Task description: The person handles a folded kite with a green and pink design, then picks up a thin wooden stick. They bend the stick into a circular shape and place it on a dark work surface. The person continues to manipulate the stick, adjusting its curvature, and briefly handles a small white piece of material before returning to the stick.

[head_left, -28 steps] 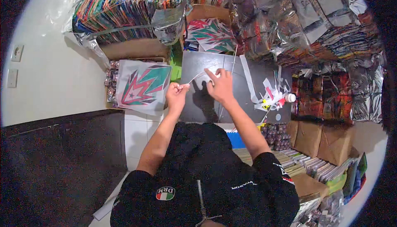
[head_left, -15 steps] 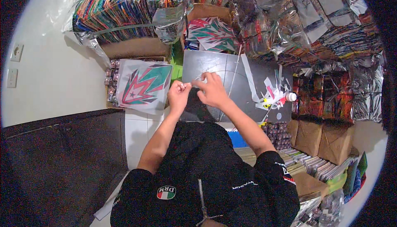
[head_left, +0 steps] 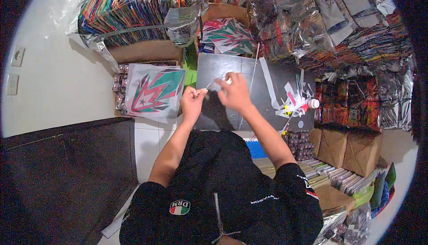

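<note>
My left hand (head_left: pixel 191 104) is closed in a pinch on one end of a thin white strand (head_left: pixel 208 85) above the left part of a dark grey tabletop (head_left: pixel 263 113). To its right, my right hand (head_left: pixel 235 95) hovers with bent, slightly blurred fingers. A small pale thing shows at those fingertips, too small to name. The strand runs up toward my right hand, but where it ends is hidden. Left of my hands, a translucent sheet with a red, green and black jagged print (head_left: pixel 156 93) lies over a box of small packed items (head_left: pixel 119 84).
At the tabletop's right lie white and red paper scraps (head_left: pixel 292 100), yellow-handled scissors (head_left: pixel 286 110) and a white-capped bottle (head_left: pixel 314 104). Behind stands an open carton of printed sheets (head_left: pixel 227 37). Plastic-wrapped stacks (head_left: pixel 138 10) and brown cartons (head_left: pixel 363 153) crowd around.
My right hand has shifted slightly right, its fingers more curled, and the gap between my hands has widened. My left hand keeps its pinch in nearly the same place.
</note>
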### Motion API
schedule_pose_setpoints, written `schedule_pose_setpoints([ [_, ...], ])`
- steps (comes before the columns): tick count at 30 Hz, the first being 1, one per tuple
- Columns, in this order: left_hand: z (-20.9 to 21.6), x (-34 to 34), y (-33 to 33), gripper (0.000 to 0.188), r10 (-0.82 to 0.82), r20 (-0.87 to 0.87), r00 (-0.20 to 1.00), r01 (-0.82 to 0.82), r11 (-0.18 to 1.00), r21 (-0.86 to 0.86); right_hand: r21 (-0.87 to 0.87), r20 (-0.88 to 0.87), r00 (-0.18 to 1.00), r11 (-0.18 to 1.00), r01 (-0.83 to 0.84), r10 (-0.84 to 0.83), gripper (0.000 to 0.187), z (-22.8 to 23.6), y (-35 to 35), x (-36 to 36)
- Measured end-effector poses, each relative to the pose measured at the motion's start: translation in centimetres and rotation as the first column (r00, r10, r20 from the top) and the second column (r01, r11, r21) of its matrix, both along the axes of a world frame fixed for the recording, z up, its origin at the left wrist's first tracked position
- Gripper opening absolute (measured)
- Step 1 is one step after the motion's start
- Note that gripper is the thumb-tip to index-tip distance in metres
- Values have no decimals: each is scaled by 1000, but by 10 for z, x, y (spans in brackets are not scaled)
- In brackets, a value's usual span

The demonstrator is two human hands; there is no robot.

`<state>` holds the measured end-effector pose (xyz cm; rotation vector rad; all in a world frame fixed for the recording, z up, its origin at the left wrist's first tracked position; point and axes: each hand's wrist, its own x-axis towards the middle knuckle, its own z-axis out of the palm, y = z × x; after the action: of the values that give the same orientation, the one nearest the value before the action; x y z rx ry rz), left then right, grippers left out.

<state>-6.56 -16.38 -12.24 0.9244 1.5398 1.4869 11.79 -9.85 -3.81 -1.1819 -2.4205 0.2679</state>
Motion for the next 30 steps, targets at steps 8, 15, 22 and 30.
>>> schedule_pose_setpoints([
  [8,0,6,1,37,2,355,935,1,1000,-8,18,53,995,996,86,-87,61,-13,-13,5],
  [15,-8,4,-3,36,5,387,922,20,998,-59,-7,120,990,997,71,-69,64,-27,-5,18],
  [22,-13,0,-7,35,44,449,893,18,991,-132,12,125,987,995,-101,99,60,-34,-14,7],
  [30,-22,-14,-15,17,46,-99,994,-69,970,-234,14,-23,973,973,229,-229,52,-23,-6,65],
])
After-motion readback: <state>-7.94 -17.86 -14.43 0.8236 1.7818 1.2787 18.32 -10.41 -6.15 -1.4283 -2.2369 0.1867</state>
